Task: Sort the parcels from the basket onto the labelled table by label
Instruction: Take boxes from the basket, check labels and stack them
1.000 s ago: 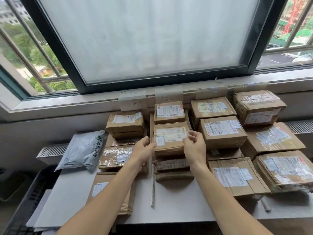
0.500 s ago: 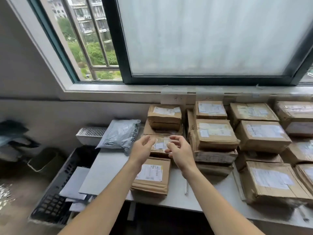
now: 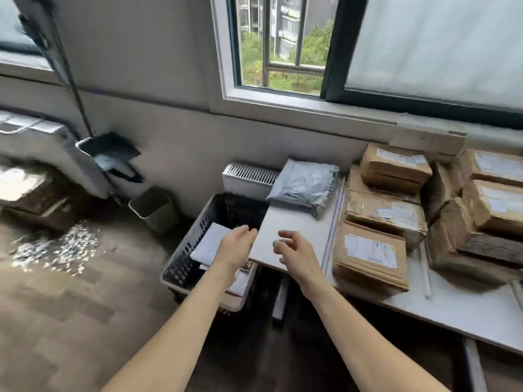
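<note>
Hands have come off the brown box they were settling on the stack a second ago and swung left, so that parcel counts as sorted and the next pick is starting. Head view, the only one: the left hand (image 3: 236,246) hangs over the black basket (image 3: 195,250), fingers loosely spread and holding nothing; the right hand (image 3: 294,254) hovers over the tabletop (image 3: 285,224) at its left edge, fingers half curled, also empty. Inside the basket lies a white flat parcel (image 3: 210,244), with more pale packets under the left forearm, too hidden to count, so sorting is not finished. On the tabletop a grey mailer bag (image 3: 307,185) sits alone near the back left corner; to its right brown boxes (image 3: 379,219) are stacked in columns, a flat one (image 3: 370,253) lying nearest the front edge. Paper labels (image 3: 427,140) are taped on the sill behind, blurred beyond reading. Next reach is probably for the white parcel, whose label must be read to choose its column.
</note>
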Tool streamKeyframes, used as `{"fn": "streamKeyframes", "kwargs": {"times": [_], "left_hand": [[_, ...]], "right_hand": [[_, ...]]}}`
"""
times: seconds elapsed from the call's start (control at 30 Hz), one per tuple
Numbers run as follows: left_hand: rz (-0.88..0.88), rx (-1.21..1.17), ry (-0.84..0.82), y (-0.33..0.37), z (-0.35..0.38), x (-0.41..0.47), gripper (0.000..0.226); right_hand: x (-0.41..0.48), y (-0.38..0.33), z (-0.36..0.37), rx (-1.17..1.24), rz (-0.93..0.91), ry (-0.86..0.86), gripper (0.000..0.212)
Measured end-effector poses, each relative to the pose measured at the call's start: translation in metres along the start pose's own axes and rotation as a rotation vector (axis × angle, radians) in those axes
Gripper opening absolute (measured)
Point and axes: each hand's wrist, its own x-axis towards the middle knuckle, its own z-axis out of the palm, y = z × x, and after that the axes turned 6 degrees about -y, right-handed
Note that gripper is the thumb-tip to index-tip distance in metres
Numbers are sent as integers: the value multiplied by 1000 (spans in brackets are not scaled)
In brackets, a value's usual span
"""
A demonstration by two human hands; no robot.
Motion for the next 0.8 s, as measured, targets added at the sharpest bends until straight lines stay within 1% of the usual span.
{"fn": "streamKeyframes", "kwargs": {"times": [0.07, 0.1, 0.2, 0.4, 0.57, 0.63, 0.8], "left_hand": [[-34, -10, 35, -9, -25, 2, 37], [-48, -15, 44, -14, -35, 5, 33], [-95, -31, 54, -24, -58, 23, 51], [-141, 18, 101, -10, -88, 71, 52], [-189, 110, 96, 1, -107, 111, 56], [-218, 130, 96, -1, -111, 124, 59], [-299, 167, 51, -13, -123, 150, 57]], "right_hand": [[4, 5, 23, -1, 31, -33, 27], [8, 7, 33, 0, 40, -46, 28], [28, 12, 53, 0, 62, -71, 26], [99, 12, 80, 38, 104, -106, 35], [143, 17, 100, 111, 199, -141, 32], [157, 23, 107, 115, 234, -144, 35], [179, 35, 128, 130, 306, -152, 34]]}}
